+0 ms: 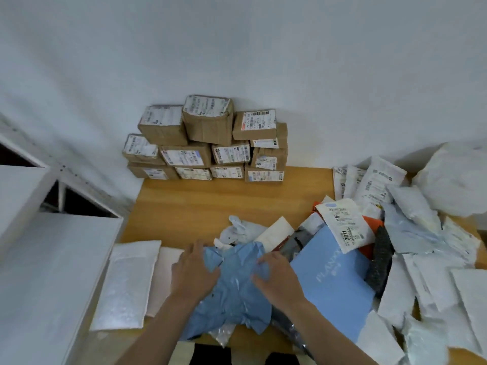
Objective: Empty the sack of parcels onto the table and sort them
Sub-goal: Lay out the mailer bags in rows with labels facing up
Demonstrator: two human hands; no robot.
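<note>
Your left hand (pixel 195 270) and right hand (pixel 278 276) clutch the crumpled blue mailer (pixel 234 293) (soft plastic), probably to lift it clear for sorting.

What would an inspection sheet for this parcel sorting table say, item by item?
Surface: wooden table, parcels at its back, left and right.
Job's things: blue mailer at the near edge; cardboard boxes stacked against the wall; white bubble mailer lying flat at left; white mailers piled at right; crumpled white sack at far right.
Clutter: nothing seen.
Grippers: left hand and right hand both grip the blue mailer.
Cables: nothing seen.
Surroundings: white wall; white shelving at left.
</note>
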